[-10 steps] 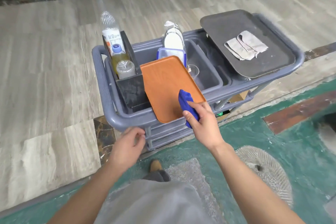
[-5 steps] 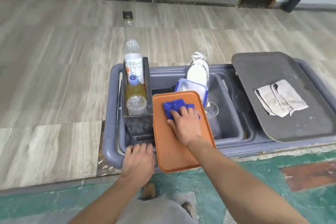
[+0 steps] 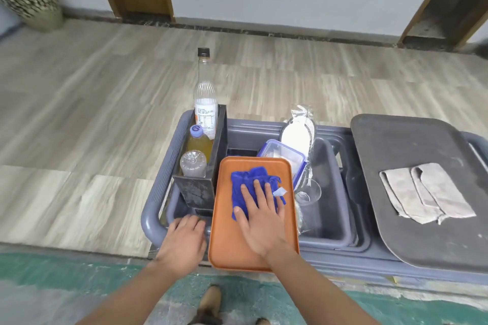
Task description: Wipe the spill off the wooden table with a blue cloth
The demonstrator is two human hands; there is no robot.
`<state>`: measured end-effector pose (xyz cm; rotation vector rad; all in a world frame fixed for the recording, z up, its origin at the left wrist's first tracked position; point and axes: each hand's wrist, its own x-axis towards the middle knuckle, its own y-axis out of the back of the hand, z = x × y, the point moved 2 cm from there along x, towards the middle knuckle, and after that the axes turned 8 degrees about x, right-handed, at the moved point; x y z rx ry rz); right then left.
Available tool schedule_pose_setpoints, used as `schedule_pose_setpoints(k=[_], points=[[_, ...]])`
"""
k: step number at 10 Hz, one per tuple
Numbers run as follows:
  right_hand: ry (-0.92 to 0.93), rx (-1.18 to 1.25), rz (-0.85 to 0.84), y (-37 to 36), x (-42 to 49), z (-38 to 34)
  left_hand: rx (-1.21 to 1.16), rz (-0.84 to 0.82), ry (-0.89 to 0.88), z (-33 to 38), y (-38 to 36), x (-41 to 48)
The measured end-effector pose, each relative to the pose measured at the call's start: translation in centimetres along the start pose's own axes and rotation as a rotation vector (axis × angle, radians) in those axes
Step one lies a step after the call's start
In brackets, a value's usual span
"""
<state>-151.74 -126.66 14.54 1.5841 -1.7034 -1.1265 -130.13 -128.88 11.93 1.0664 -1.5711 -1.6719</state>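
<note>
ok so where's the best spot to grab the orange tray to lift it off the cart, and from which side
Probably the near short edge of the orange tray, from the person's side. That end overhangs the cart's rail, so fingers can hook under its raised lip, and it is bare. The far end is crowded by the blue cloth, lidded container and bottle caddy.

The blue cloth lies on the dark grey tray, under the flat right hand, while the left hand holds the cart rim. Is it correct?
Not quite. The head view shows the blue cloth under the flat right hand on the orange tray, not the dark grey tray. The left hand does hold the cart rim.
</note>
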Motion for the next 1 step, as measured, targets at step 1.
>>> schedule_pose_setpoints(k=[1], points=[[-0.017, 0.17, 0.123, 2.0, -4.06, 1.57, -0.149, 0.138, 0.166, 0.84, -0.1, -3.34]])
